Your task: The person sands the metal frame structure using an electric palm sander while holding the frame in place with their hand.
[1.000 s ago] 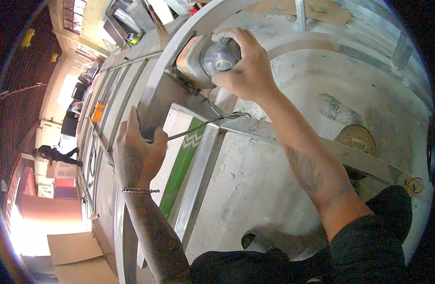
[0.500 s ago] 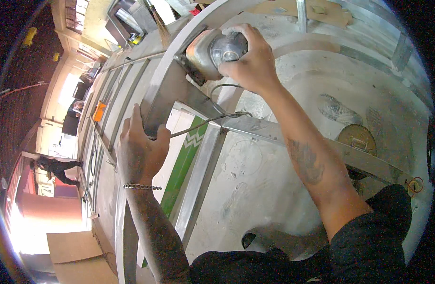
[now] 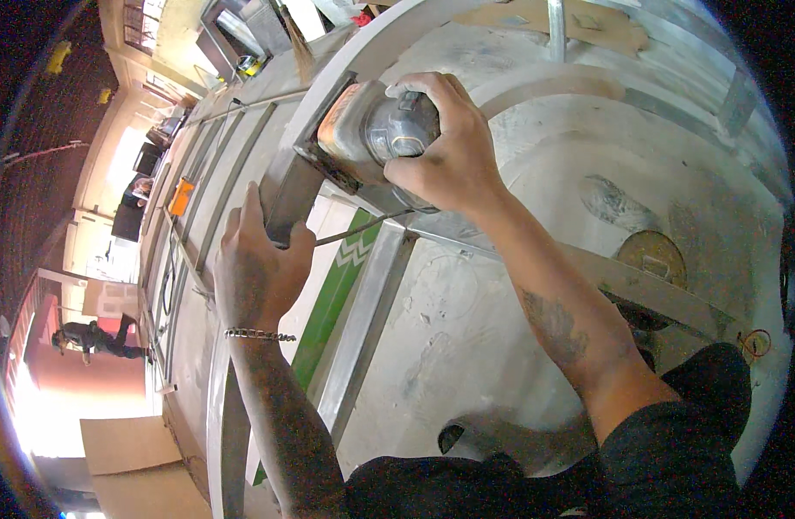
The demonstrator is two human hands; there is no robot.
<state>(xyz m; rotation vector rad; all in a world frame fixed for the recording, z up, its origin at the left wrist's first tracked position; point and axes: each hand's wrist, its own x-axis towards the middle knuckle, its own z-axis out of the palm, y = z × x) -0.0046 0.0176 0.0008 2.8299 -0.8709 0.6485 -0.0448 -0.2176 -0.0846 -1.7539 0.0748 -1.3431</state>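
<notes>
My right hand (image 3: 458, 151) is closed around the rounded grey top of a worn orange-and-grey power sander (image 3: 363, 134). The sander's flat pad lies against the face of a curved grey metal frame (image 3: 292, 192). Lower down, my left hand (image 3: 261, 268) straddles the same beam, fingers along its left side and thumb on its right. A dark cord (image 3: 367, 227) runs from below the sander toward my left thumb, where the hand hides it.
Shiny metal bars (image 3: 367, 342) cross under my arms, beside a green-striped white panel (image 3: 337, 303). A round brown lid (image 3: 652, 257) lies on the dusty grey surface. Farther left are an orange object (image 3: 182, 197), cardboard (image 3: 134, 450) and a person (image 3: 99, 337) in dark clothes.
My right hand has slid the sander down and left along the beam, closer to my left hand. My left hand stays about where it was. The distant person has changed posture.
</notes>
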